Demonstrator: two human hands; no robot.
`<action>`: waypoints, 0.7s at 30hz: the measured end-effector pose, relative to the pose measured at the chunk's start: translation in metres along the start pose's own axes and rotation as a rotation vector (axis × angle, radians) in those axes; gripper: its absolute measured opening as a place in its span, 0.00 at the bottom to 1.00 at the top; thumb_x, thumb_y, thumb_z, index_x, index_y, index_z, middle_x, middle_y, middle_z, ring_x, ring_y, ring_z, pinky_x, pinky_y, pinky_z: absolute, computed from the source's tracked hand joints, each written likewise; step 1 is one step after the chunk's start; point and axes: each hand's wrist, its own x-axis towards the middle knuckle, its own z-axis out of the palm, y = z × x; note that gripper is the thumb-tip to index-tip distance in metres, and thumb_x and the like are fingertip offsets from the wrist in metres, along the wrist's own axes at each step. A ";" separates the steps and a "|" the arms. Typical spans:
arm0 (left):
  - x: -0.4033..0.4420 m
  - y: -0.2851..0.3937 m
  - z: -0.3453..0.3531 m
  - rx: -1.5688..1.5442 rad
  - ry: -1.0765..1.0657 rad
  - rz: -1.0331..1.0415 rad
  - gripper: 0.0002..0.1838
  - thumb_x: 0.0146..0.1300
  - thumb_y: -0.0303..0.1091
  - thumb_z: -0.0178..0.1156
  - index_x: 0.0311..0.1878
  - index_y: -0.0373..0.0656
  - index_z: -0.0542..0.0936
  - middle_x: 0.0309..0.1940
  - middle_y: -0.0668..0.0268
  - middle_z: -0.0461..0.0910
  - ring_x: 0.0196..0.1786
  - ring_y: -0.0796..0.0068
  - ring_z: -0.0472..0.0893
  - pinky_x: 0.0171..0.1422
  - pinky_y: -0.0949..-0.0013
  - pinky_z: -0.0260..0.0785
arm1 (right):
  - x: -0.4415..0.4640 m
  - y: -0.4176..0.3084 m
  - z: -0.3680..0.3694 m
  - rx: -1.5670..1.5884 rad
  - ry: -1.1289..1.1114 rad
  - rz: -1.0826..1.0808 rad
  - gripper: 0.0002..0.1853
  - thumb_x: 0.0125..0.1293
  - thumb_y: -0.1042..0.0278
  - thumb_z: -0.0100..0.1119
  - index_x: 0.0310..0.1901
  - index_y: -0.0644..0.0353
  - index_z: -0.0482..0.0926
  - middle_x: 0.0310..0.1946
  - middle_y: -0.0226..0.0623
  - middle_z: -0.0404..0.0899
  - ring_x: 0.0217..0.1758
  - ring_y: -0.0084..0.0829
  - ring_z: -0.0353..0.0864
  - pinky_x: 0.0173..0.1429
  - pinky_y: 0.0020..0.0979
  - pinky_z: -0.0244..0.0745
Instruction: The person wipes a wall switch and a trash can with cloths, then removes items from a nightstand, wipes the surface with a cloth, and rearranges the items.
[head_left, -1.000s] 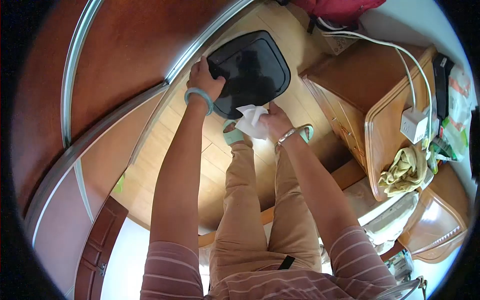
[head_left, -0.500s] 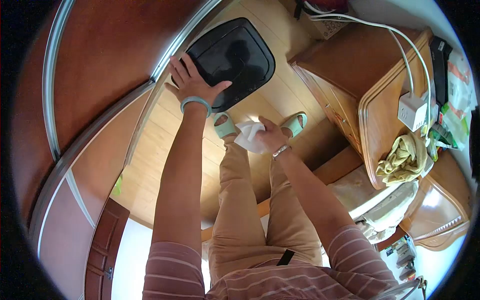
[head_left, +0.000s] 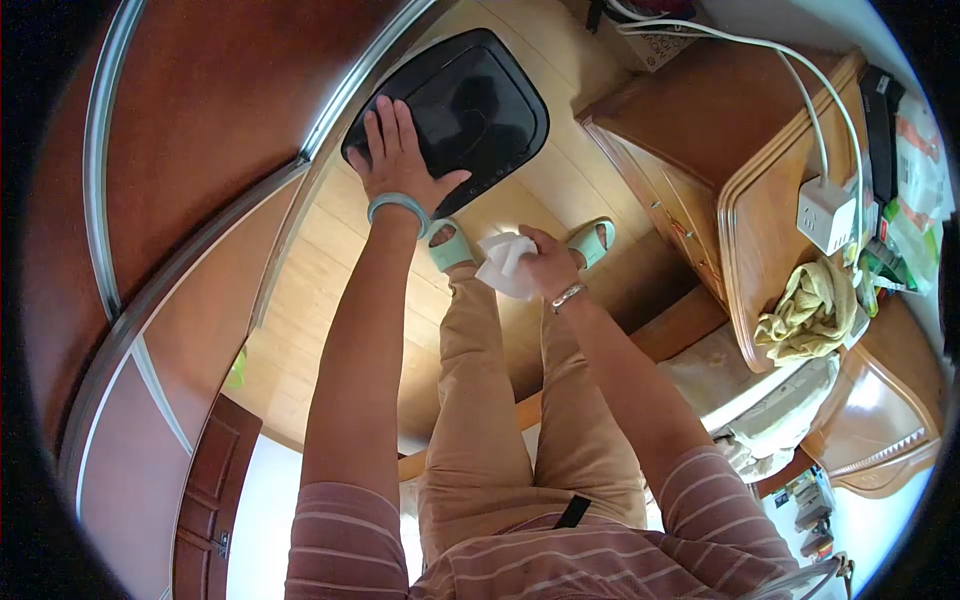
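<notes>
My left hand [head_left: 398, 165] lies with fingers spread over the near left part of a glossy black rounded top [head_left: 475, 110]. Small pale marks run along the near right edge of this top, and whatever body it has below is hidden. A crumpled white tissue [head_left: 506, 265] is pinched in my right hand [head_left: 550, 264], held above the floor between my legs. A bangle circles my left wrist, and a metal bracelet is on the right one.
Brown sliding panels [head_left: 220, 90] with metal rails stand on the left. At right is a wooden cabinet [head_left: 690, 130] bearing a white power strip [head_left: 826, 216], a cable and a crumpled yellowish cloth [head_left: 812, 312]. My feet, in pale green slippers [head_left: 452, 246], stand on the wooden floor.
My left hand has shifted right and a little forward, so more of its fingers lie over the black top. My right hand has moved slightly right with the tissue.
</notes>
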 end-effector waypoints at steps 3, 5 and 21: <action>0.002 -0.003 -0.006 0.082 -0.017 0.018 0.66 0.39 0.71 0.61 0.72 0.40 0.41 0.74 0.56 0.35 0.75 0.54 0.38 0.70 0.37 0.37 | -0.007 -0.011 -0.009 0.081 0.013 0.059 0.26 0.51 0.75 0.52 0.56 0.64 0.72 0.43 0.40 0.80 0.44 0.28 0.79 0.48 0.24 0.74; 0.005 -0.004 -0.013 0.143 -0.051 0.025 0.63 0.41 0.70 0.60 0.72 0.41 0.43 0.74 0.58 0.37 0.75 0.56 0.38 0.71 0.38 0.37 | -0.013 -0.023 -0.012 0.055 0.025 0.066 0.27 0.51 0.75 0.52 0.57 0.64 0.71 0.43 0.40 0.79 0.45 0.28 0.79 0.49 0.24 0.74; 0.103 -0.009 -0.036 -0.175 -0.147 -0.025 0.46 0.55 0.60 0.58 0.66 0.33 0.58 0.63 0.43 0.62 0.65 0.52 0.65 0.68 0.61 0.55 | 0.078 -0.053 0.022 0.577 0.012 -0.125 0.42 0.50 0.72 0.54 0.68 0.64 0.48 0.41 0.46 0.79 0.40 0.30 0.79 0.44 0.25 0.73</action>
